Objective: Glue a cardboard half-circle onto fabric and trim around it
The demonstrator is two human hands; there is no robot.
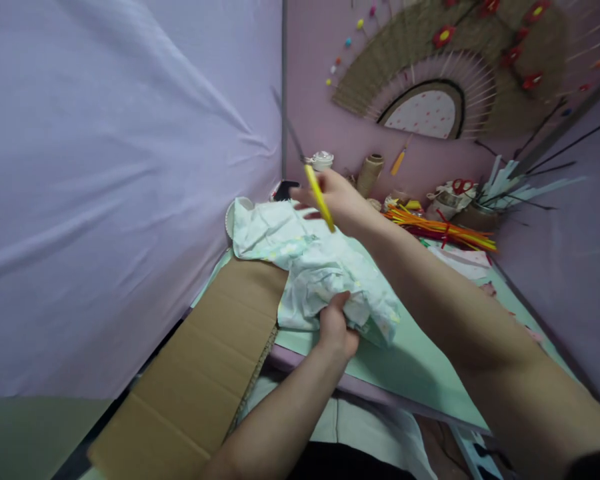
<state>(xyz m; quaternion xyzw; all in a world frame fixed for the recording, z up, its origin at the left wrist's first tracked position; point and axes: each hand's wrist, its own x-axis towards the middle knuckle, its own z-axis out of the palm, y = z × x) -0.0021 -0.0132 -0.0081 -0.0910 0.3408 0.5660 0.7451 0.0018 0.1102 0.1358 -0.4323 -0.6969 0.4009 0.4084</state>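
Pale mint cloth (pixel 325 257), printed with small faint flowers, lies rumpled across the left part of the green tabletop (pixel 410 363), bunched near the front edge and spreading back toward the far left corner. My left hand (pixel 336 327) is closed on its near part just above the front edge, thumb on top and the other fingers mostly hidden beneath the folds. My right hand (pixel 339 195) is raised over the cloth's far side, gripping the yellow-handled scissors (pixel 312 180), whose blurred blades point up and left toward the corner of the walls; I cannot tell whether those blades are apart or together. Brown cardboard (pixel 205 347) juts out past the front edge at the left corner, its upper end meeting the cloth. Along the back edge stand a white lidded jar (pixel 323 160) and a brown cone of twine (pixel 370 175). Toward the right back corner lies a bundle of orange and yellow stems (pixel 445 230) tied with red, just in front of red-handled scissors (pixel 463 187) and a pot (pixel 477 219) of white sticks. Pink-and-white fabric scraps (pixel 465 262) lie near the right edge.
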